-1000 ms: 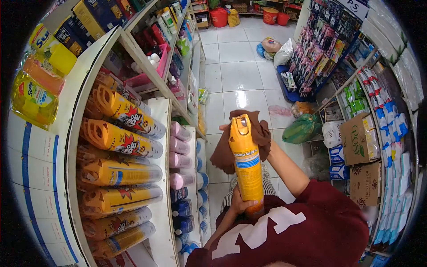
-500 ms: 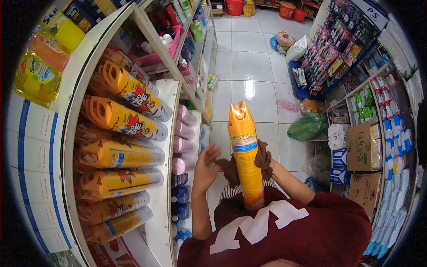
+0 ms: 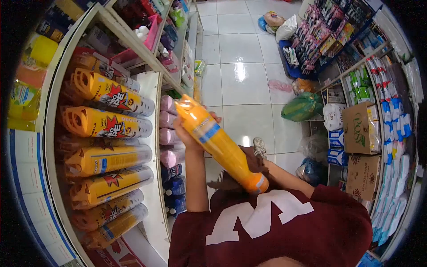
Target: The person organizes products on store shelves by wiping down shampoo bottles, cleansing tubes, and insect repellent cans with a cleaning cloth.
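Note:
A yellow-orange spray can (image 3: 218, 142) lies slanted in front of my chest, its cap end up and to the left. My left hand (image 3: 189, 135) is wrapped around it just below the cap, with fingertips showing on the far side. Near the can's lower end, a dark brown cloth (image 3: 254, 161) is bunched behind and against it. My right hand (image 3: 266, 168) is at this cloth, its fingers mostly hidden by cloth and can. To the left, several similar yellow spray cans (image 3: 113, 127) lie on a white shelf (image 3: 153, 173).
Pink-capped bottles (image 3: 168, 120) and blue bottles stand on a lower shelf beside my left arm. A green bag (image 3: 302, 107) sits on the tiled floor (image 3: 240, 84). At right are cardboard boxes (image 3: 358, 129) and hanging packets (image 3: 393, 115). A rack of small goods (image 3: 327, 31) stands farther off.
My left hand has come from beside the can to grip its upper part. The can has tilted, its top swinging left. The camera view has shifted slightly.

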